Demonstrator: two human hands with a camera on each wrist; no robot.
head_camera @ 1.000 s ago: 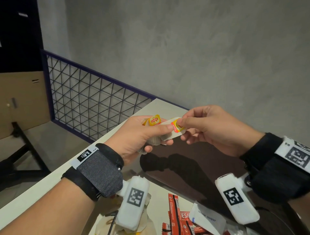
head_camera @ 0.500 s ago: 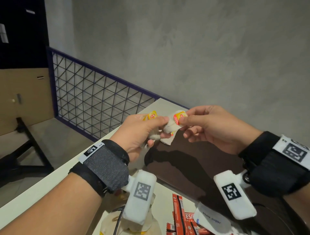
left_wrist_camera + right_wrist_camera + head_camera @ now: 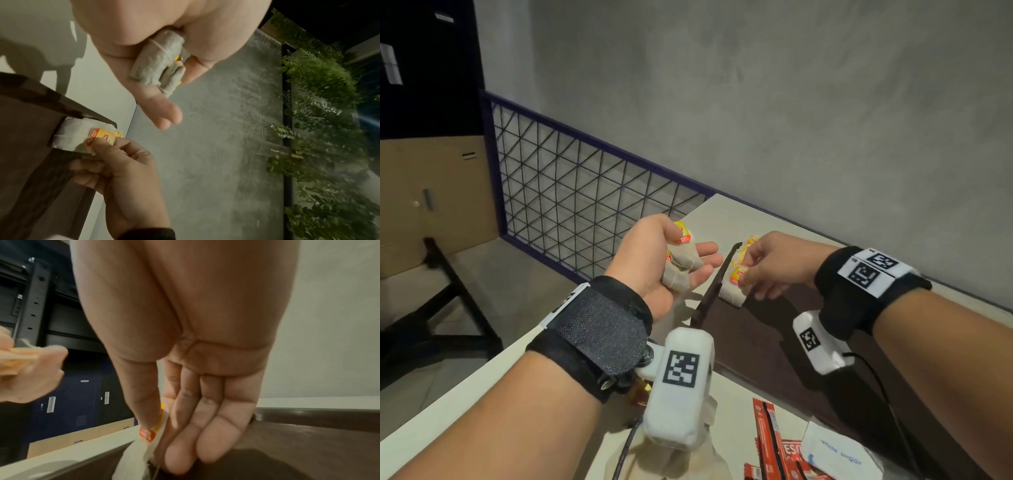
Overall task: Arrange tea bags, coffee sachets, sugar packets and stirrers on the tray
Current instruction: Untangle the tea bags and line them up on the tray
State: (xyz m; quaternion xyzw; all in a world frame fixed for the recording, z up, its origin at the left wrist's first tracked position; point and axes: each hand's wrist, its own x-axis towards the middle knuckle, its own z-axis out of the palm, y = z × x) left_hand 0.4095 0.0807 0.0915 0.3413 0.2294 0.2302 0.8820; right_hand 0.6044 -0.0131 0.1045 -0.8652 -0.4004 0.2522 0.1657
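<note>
My left hand (image 3: 688, 263) grips a small bunch of tea bags (image 3: 681, 270) with yellow tags, raised beside the tray's far left corner. The same bunch (image 3: 162, 65) is wedged between thumb and fingers in the left wrist view. My right hand (image 3: 744, 279) pinches the yellow tag of one tea bag (image 3: 732, 294), which touches the dark brown tray (image 3: 774, 329) inside that corner. More yellow tags (image 3: 751, 241) lie just behind it. From the right wrist, thumb and forefinger hold the tag (image 3: 148, 434) over the tray floor (image 3: 308, 443).
Red coffee sachets (image 3: 767, 431) and a white sugar packet (image 3: 835, 455) lie on the white table (image 3: 482, 387) near me, beside a crumpled paper bag (image 3: 709, 455). A purple mesh railing (image 3: 585, 205) runs along the table's left; a grey wall stands behind.
The hands were together over the tray, both holding the bunch. My right hand has drawn one tea bag away and lowered it into the tray corner; my left hand stays raised.
</note>
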